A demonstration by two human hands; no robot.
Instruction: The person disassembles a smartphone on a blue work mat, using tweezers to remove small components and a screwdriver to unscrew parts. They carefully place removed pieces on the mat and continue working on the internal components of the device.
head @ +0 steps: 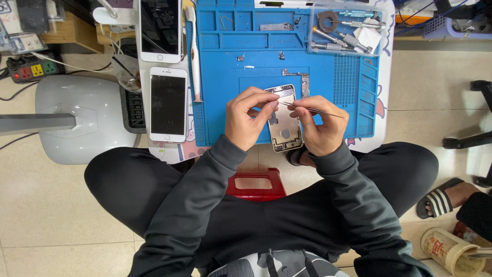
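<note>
Left hand [246, 119]: at about 9 o'clock of the phone shell [284, 123], fingers curled onto its left edge and upper part, pinching it steady.
Right hand [319, 127]: at 3 o'clock of the shell, fingers clenched on thin tweezers [312, 109] that run across the hand, tip aimed toward 9 o'clock and meeting the left fingertips over the shell's top.
Phone shell: an opened phone back, inner side up, long axis from 12 to 6 o'clock, lying at the near edge of the blue mat [287, 61] and partly overhanging toward the lap.
Between the tips: too small to tell whether a part is held there.
Mat: small loose metal bits [279, 55] lie at 12 o'clock of the hands; a clear tool box [346, 31] sits at 1 o'clock.
Left of mat: two white phones [168, 105], screens up, at 9 and 11 o'clock; a white brush [193, 51] lies between them and the mat.
Risk, slip: the tweezer tip could likely skid off and scratch the shell or jab the left fingers, since they are touching.
Risk, loss: any tiny part might spring off the near mat edge to the floor.
Risk, tilt: the overhanging shell may tip if the left grip eases.
</note>
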